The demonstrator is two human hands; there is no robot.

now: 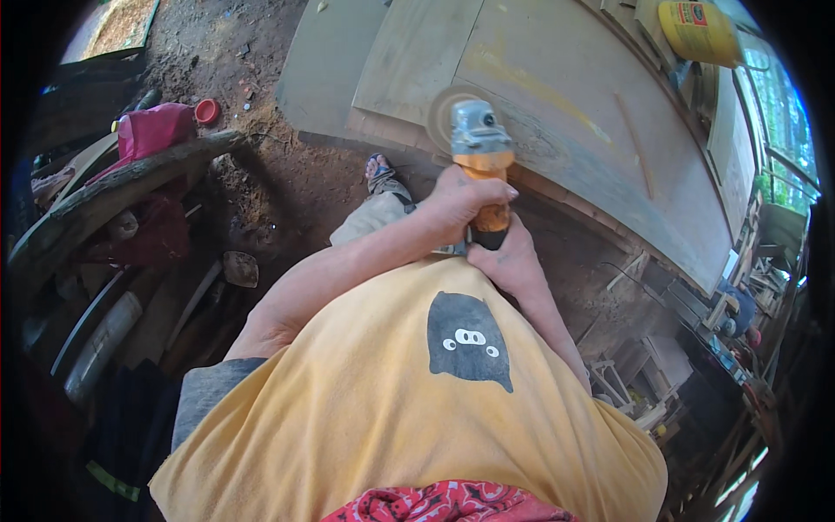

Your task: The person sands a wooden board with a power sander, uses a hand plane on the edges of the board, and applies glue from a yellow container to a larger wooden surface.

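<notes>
I hold an orange and silver angle grinder (481, 137) upright in front of my belly. My left hand (457, 204) grips its orange body from the left, thumb across the top. Lower down, my right hand (507, 254) is closed round its dark rear end. The round disc at the grinder's head is blurred and overlaps the view of the near edge of some plywood sheets (557, 78); whether it touches the wood I cannot tell.
At left, a rough log bench (152, 157) bears a pink container (152, 135); a red lid (206, 111) lies nearby on the dirt ground (230, 61). A yellow jug (696, 33) is at the top right, and wood scraps (661, 383) are piled at lower right.
</notes>
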